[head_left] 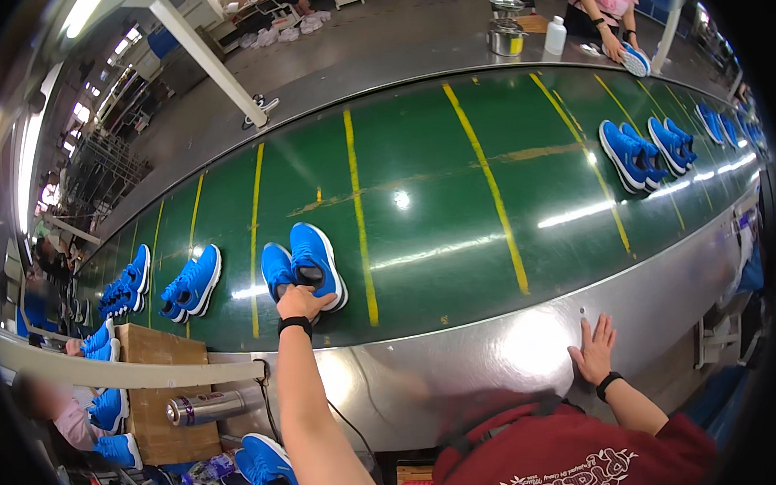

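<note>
the left hand (303, 302) reaches over the steel edge (460, 360) onto the green belt (438, 206) and grips the heels of a pair of blue shoes (303, 262) lying side by side. the right hand (593, 348) rests flat, fingers spread, on the steel edge, well apart from the shoes. more blue shoe pairs lie on the belt to the left (193, 283) and far right (633, 153). across the belt another person's hand holds a shoe sole (634, 60) near a metal pot (506, 38) and a white bottle (555, 35).

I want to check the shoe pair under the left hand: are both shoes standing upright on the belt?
Upright, it seems: both blue shoes show their tops, white soles down on the green belt. The left hand covers their heels.
</note>
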### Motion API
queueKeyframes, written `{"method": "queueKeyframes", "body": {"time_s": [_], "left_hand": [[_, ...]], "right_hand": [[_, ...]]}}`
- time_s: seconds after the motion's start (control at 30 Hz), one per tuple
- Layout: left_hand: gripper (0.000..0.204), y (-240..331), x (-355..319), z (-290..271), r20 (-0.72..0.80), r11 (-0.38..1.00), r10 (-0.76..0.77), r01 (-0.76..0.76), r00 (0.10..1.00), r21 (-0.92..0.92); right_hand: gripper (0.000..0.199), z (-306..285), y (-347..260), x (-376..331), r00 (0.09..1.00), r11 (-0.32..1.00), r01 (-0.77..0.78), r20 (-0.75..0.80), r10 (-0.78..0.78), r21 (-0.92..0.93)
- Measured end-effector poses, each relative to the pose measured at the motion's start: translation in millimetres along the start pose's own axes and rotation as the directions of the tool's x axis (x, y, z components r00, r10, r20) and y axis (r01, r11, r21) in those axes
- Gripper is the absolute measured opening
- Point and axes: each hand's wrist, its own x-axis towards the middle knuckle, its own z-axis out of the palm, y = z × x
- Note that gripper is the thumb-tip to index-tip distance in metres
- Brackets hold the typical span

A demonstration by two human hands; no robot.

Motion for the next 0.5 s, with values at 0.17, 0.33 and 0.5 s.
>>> {"method": "queueKeyframes", "body": {"time_s": [0.17,0.33,0.5], "left_hand": [[0.065,58,-72,-7,-0.031,0.897,0.282,-0.275,0.959,-0.346],[0.062,142,-186,33,-0.176,0.845,0.464,-0.493,0.868,-0.206],[0.042,225,-290,50,-0.242,0.695,0.574,-0.622,0.782,-0.362]], "right_hand": [[0.071,1,-3,-2,1.0,0.998,0.003,-0.015,-0.003,0.055],[0.061,13,15,15,0.952,0.911,0.284,-0.204,-0.23,0.298],[0.056,-41,-32,4,0.895,0.577,0.406,-0.181,-0.408,0.709]]}}
